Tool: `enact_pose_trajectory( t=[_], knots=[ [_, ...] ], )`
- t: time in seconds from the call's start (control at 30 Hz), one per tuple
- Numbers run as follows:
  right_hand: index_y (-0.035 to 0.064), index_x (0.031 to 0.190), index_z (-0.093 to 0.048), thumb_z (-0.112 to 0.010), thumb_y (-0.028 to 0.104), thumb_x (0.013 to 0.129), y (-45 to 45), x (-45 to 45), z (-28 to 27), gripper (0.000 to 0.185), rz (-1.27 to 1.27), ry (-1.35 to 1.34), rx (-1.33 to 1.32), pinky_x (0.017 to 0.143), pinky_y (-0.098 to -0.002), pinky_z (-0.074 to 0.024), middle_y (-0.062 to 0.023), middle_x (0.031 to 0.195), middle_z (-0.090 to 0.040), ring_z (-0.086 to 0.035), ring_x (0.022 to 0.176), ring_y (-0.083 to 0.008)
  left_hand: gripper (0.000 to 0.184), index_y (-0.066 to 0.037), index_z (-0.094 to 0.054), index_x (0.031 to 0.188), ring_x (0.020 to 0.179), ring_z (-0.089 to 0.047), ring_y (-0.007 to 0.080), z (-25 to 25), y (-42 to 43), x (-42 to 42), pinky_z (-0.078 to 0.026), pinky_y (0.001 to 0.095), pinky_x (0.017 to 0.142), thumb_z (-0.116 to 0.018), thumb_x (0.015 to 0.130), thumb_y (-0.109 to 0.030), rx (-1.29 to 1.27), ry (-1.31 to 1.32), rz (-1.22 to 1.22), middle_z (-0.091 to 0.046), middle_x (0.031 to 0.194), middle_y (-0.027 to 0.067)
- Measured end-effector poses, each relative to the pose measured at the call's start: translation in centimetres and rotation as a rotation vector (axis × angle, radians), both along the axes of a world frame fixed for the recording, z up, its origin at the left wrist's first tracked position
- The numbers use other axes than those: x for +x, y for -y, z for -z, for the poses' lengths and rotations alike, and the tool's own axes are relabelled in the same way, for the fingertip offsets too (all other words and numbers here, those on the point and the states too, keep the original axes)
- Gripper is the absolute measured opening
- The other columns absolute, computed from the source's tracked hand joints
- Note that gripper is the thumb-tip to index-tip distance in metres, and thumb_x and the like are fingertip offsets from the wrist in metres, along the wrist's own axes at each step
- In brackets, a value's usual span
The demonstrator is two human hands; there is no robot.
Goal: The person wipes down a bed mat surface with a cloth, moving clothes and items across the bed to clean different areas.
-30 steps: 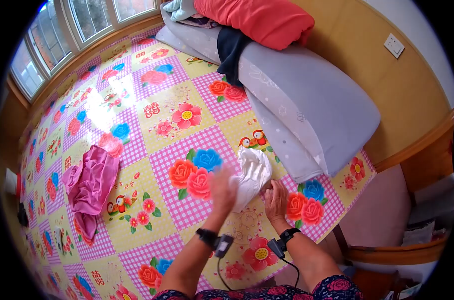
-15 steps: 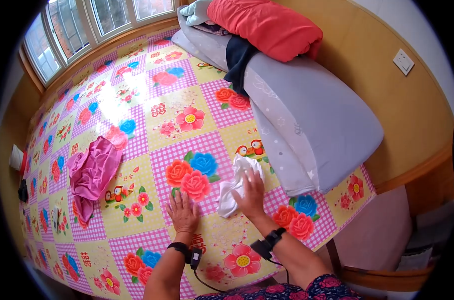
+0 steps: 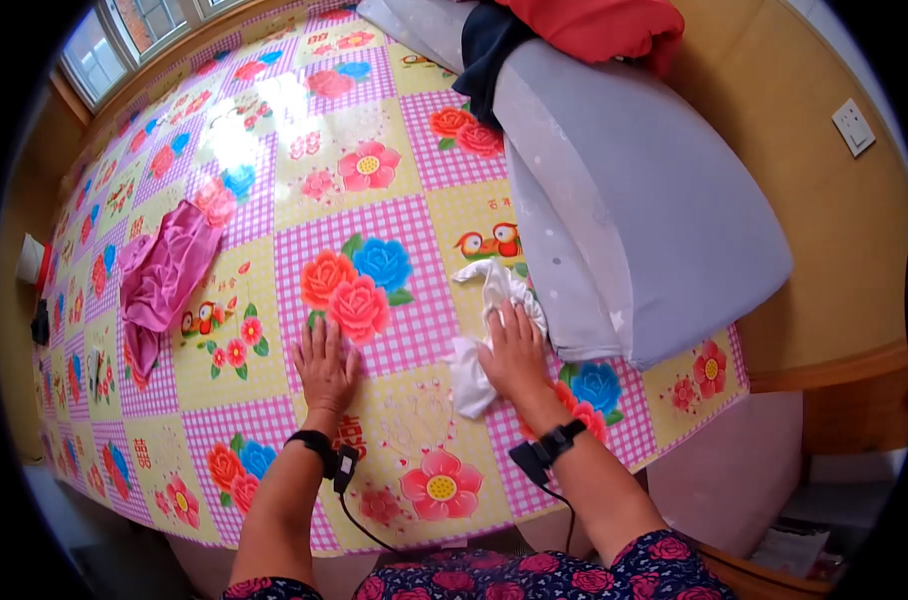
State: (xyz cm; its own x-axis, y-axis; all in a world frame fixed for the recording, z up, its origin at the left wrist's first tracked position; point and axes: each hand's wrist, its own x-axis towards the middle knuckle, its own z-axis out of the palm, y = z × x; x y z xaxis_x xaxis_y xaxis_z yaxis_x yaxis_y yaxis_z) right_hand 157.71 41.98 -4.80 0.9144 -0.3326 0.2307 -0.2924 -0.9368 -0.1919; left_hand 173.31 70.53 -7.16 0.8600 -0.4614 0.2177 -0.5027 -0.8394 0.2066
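A crumpled white cloth [image 3: 471,378] lies on the flowered, checked sheet [image 3: 394,425]. My right hand [image 3: 517,358] rests on the cloth with its fingers spread, partly covering it. To the left, my left hand [image 3: 325,372] lies flat on the sheet, fingers apart and holding nothing, just below the printed roses. Both wrists wear dark bands with small cabled devices. A crumpled pink cloth [image 3: 169,270] lies farther left, touched by neither hand.
A folded grey mattress pad [image 3: 674,200] lies right of the white cloth, with a dark cloth [image 3: 487,55] and a red bundle [image 3: 614,25] on it. A wall socket [image 3: 853,127] is at the right, a window [image 3: 124,45] at the upper left.
The white cloth has moved right toward the grey pad, with my right hand on it. My left hand has gone from beside the cloth to flat on the sheet. The camera view has shifted.
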Motion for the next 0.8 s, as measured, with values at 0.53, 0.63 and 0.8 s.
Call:
enact_pose_trajectory(
  t=[0.53,0.63,0.8],
  knots=[
    [0.0049,0.101,-0.064,-0.053,0.006,0.085,-10.9,-13.7,2.7,0.019,-0.374,0.09,0.407,0.092,-0.0403,-0.0469,-0.0103,0.102,-0.064,-0.06,0.1,-0.0281,0.059,-0.017,-0.043,0.142,0.144,-0.025,0.0311,0.4,-0.1,0.2,-0.016,0.0556,0.115,-0.053,0.09,-0.042,-0.011,0.011,-0.022,-0.035,0.152,0.0097],
    [0.0121,0.116,-0.065,-0.053,0.01,0.086,-15.9,-13.1,-2.3,0.032,-0.621,0.092,0.392,0.106,-0.0363,-0.0376,-0.0038,0.125,-0.062,-0.055,0.12,-0.0196,0.059,-0.017,-0.044,0.143,0.144,-0.024,0.0307,0.5,-0.2,0.2,-0.015,0.0542,0.115,-0.053,0.09,-0.042,-0.017,-0.027,-0.031,-0.035,0.153,0.0095],
    [0.0198,0.127,-0.06,-0.056,0.014,0.08,-8.5,-17.1,-0.3,0.047,-0.328,-0.142,0.088,0.113,-0.0522,-0.0209,0.0029,0.142,-0.049,-0.035,0.138,-0.0188,0.057,-0.017,-0.043,0.143,0.144,-0.024,0.0301,0.9,-0.5,0.3,-0.014,0.0537,0.116,-0.051,0.092,-0.042,-0.021,-0.005,-0.021,-0.034,0.153,0.0099]
  ],
)
